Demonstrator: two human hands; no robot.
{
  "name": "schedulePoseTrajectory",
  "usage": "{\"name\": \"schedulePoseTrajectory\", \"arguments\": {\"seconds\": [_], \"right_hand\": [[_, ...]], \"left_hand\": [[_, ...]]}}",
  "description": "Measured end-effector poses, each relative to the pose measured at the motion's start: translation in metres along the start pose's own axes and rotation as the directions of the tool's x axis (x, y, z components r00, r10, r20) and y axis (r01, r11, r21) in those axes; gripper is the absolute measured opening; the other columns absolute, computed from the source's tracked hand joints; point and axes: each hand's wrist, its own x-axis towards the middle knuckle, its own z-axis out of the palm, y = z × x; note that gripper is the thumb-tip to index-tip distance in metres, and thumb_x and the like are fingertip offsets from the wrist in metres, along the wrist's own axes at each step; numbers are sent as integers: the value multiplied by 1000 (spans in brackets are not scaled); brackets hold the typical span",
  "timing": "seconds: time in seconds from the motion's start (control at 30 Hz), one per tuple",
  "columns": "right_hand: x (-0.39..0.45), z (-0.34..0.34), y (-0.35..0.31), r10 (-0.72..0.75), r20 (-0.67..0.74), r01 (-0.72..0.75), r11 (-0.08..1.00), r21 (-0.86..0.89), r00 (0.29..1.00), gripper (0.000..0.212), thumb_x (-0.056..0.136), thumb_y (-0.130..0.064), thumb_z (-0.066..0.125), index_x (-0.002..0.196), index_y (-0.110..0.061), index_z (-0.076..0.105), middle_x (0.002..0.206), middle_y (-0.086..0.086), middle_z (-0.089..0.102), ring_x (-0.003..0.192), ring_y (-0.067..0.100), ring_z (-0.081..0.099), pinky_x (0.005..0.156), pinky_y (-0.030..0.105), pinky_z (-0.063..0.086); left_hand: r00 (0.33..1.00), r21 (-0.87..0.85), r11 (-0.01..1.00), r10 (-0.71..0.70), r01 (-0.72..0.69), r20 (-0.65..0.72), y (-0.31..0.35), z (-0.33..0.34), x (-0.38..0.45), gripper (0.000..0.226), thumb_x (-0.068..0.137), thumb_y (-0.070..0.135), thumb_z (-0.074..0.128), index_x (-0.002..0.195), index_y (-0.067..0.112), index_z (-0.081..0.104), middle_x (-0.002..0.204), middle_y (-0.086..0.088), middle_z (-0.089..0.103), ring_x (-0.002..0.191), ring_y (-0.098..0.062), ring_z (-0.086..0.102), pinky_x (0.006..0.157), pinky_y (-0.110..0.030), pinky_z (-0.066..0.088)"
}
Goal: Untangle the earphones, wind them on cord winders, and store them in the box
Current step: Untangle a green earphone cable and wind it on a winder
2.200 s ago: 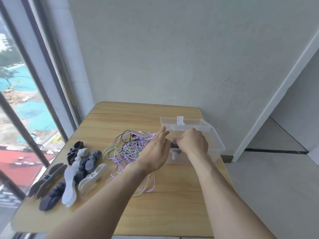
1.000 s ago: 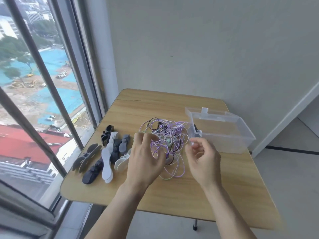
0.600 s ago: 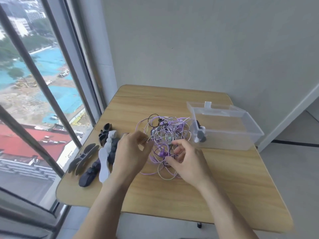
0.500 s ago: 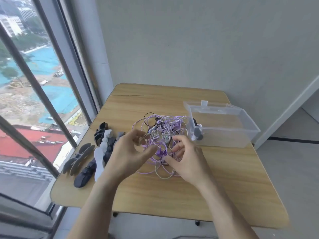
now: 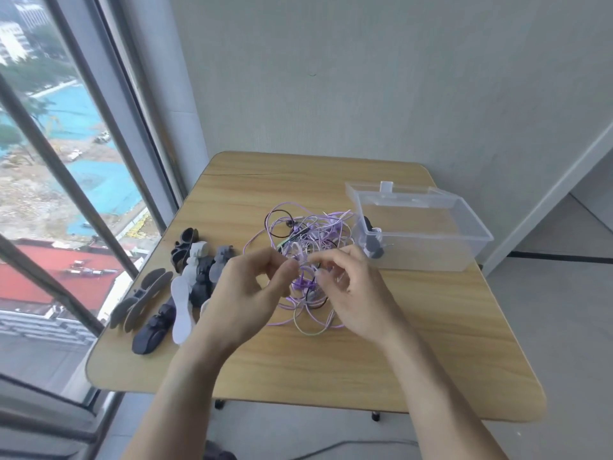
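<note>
Untangling is the step in hand. Both hands work at the near side of the tangled heap of thin purple, white and black earphone cords (image 5: pixel 306 247), which lies on the light wooden table (image 5: pixel 414 327) between the row of winders and the box. The left hand (image 5: pixel 247 293) has its fingers curled and its thumb and forefinger pinched on a strand at the heap's near edge. The right hand (image 5: pixel 356 293) is likewise curled, its fingertips (image 5: pixel 316 258) nipping a cord just beside the left hand's pinch. Which earphone each strand belongs to cannot be told.

The dark grey and white flat plastic cord winders (image 5: pixel 185 280) lie loose in a cluster to the left, well apart from the box and none carrying cord. The clear rectangular plastic storage box (image 5: pixel 464 250) stands open to the right, just beside the heap, and one wound grey winder (image 5: pixel 373 245) already sits in its near left corner.

Judgement: the task is at an early stage. The next move calls for drawing one cord free of the heap by gentle separation of the two pinches, without tightening the knots.
</note>
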Motion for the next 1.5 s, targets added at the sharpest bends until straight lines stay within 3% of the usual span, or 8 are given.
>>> {"name": "schedulePoseTrajectory", "arguments": {"seconds": [0.5, 0.63, 0.73, 0.83, 1.03, 1.2, 1.33, 1.5], "right_hand": [[-6, -20, -25, -74, -294, 130, 976, 177, 953, 7, 91, -10, 71, 86, -14, 68, 72, -6, 68, 63, 9, 63, 60, 19, 49], [-5, -33, -9, 45, -124, -47, 999, -12, 991, 12, 81, -11, 81, 81, -18, 70, 66, -11, 62, 57, 2, 55, 58, 7, 40], [-2, -36, 4, -34, -291, -20, 983, -180, 956, 11, 83, -9, 76, 78, -16, 71, 75, -6, 64, 69, 6, 59, 66, 7, 41], [-1, -39, 10, -50, -433, -57, 971, -231, 900, 26, 96, -26, 65, 78, -9, 69, 73, 3, 67, 72, 23, 62, 71, 34, 50], [-1, -41, -16, 388, -121, -246, 765, 595, 914, 51, 102, -40, 45, 86, 3, 67, 73, 17, 70, 66, 30, 72, 62, 41, 61], [-6, -43, -26, 173, 21, -138, 694, 707, 985, 50, 95, -40, 50, 96, 6, 69, 90, 22, 73, 79, 31, 72, 68, 35, 59], [-10, -43, -21, 112, -46, -57, 767, 639, 993, 41, 99, -32, 51, 84, 0, 72, 83, 17, 75, 77, 35, 73, 71, 42, 60], [-10, -55, -17, 133, -267, 74, 762, 643, 954, 51, 97, -45, 46, 63, -12, 62, 71, 16, 68, 81, 44, 69, 89, 49, 55]], "left_hand": [[977, 185, 982, 81, -44, -198, -9, 6, 6, 8, 87, 24, 75, 80, 23, 71, 74, 14, 70, 75, -8, 63, 71, -20, 48], [916, 208, 971, 188, -119, -354, -2, 6, 6, 13, 85, 15, 76, 78, 25, 71, 72, 19, 65, 73, -4, 57, 66, -9, 40], [902, 216, 966, 218, -144, -373, 0, 10, 5, 19, 86, 20, 73, 77, 35, 66, 73, 18, 65, 73, -6, 57, 65, -9, 38], [906, 171, 979, 170, -110, -389, -1, 14, 6, 20, 90, 21, 71, 79, 35, 63, 75, 17, 66, 74, -7, 59, 64, -9, 39], [927, 204, 959, 250, -197, -281, 5, 29, 2, 26, 89, 20, 68, 114, 19, 62, 110, 9, 62, 109, -4, 56, 97, -26, 42], [925, 99, 923, 377, -371, -48, 22, 51, -4, 53, 84, 12, 69, 135, 14, 51, 127, 16, 59, 123, 0, 52, 113, -47, 35], [955, 175, 940, 296, -293, 10, 14, 61, 3, 17, 91, 34, 67, 87, 21, 56, 70, 13, 59, 70, -5, 55, 120, -44, 21], [968, 300, 924, 249, -237, -2, 0, 58, 11, 26, 91, 45, 61, 79, 23, 66, 66, 11, 67, 67, -9, 59, 119, -41, 22]]}}
